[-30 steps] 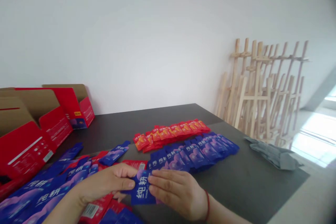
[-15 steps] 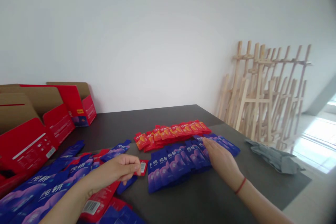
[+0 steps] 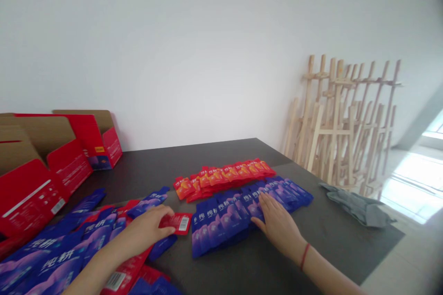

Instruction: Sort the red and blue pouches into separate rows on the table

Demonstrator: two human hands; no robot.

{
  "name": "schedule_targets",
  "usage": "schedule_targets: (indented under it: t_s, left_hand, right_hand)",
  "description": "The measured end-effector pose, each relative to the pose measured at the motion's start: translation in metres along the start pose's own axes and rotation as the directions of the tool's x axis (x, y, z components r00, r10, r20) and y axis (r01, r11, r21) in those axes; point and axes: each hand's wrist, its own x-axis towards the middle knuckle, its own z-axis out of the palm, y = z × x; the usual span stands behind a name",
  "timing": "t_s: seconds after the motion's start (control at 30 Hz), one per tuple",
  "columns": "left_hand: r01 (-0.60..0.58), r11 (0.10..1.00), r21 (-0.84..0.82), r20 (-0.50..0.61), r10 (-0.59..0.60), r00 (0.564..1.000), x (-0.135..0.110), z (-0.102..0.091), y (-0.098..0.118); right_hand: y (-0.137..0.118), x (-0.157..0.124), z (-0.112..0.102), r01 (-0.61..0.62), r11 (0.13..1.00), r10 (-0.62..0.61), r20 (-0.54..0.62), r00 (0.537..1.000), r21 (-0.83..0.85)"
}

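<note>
A row of blue pouches [image 3: 223, 221] is touched by the right hand [image 3: 278, 227], its grip unclenched; just left of the row, a red pouch [image 3: 182, 224] is met by the left hand [image 3: 152, 226], whose grip cannot be told.

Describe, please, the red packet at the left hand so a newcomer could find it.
On the dark table, find the fanned row of blue packets. Just left of it, at the left hand, lies the red packet; its white barcode sets it apart from its blue neighbours.
</note>
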Motion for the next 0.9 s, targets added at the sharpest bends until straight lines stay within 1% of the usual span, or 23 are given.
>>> schedule_targets:
  t_s: [0.13,0.2,0.4,0.5,0.6,0.7,0.77,0.83,0.9]
  left_hand:
    - [0.016,0.990,0.143,0.046,-0.023,0.999,-0.003,0.007,-0.007]
    - [0.021,0.980,0.197,0.043,-0.030,0.999,-0.004,0.007,-0.007]
    - [0.006,0.947,0.322,0.034,-0.017,0.999,-0.004,0.004,0.004]
    - [-0.010,0.927,0.374,0.029,-0.001,1.000,-0.005,0.003,0.007]
    - [-0.021,0.908,0.418,0.000,0.023,1.000,-0.005,0.005,0.007]
    - [-0.001,0.898,0.441,-0.024,0.013,1.000,-0.004,0.004,0.006]
    - [0.047,0.899,0.436,-0.057,-0.024,0.998,-0.003,0.000,0.007]
    - [0.085,0.915,0.393,-0.092,-0.053,0.994,-0.003,-0.007,0.009]
    - [0.065,0.958,0.280,-0.092,-0.041,0.995,-0.006,-0.016,0.014]
  right_hand:
    - [0.001,-0.003,0.000,-0.004,1.000,0.004,-0.005,1.000,0.006]
    - [0.001,-0.003,0.000,-0.005,1.000,0.005,-0.005,1.000,0.007]
    - [0.004,-0.004,0.001,0.009,1.000,-0.008,0.005,1.000,-0.012]
    - [0.005,-0.005,0.003,0.004,1.000,-0.004,-0.022,1.000,-0.006]
    - [0.001,-0.004,-0.001,0.015,0.999,-0.012,-0.079,0.997,0.030]
    - [-0.017,-0.002,-0.012,0.071,0.985,-0.055,-0.103,0.993,0.159]
    - [-0.037,0.001,-0.022,0.132,0.945,-0.109,-0.091,0.990,0.298]
    - [-0.060,0.007,-0.031,0.178,0.872,-0.159,-0.079,0.984,0.455]
    - [-0.084,0.018,-0.039,0.169,0.771,-0.166,-0.063,0.984,0.614]
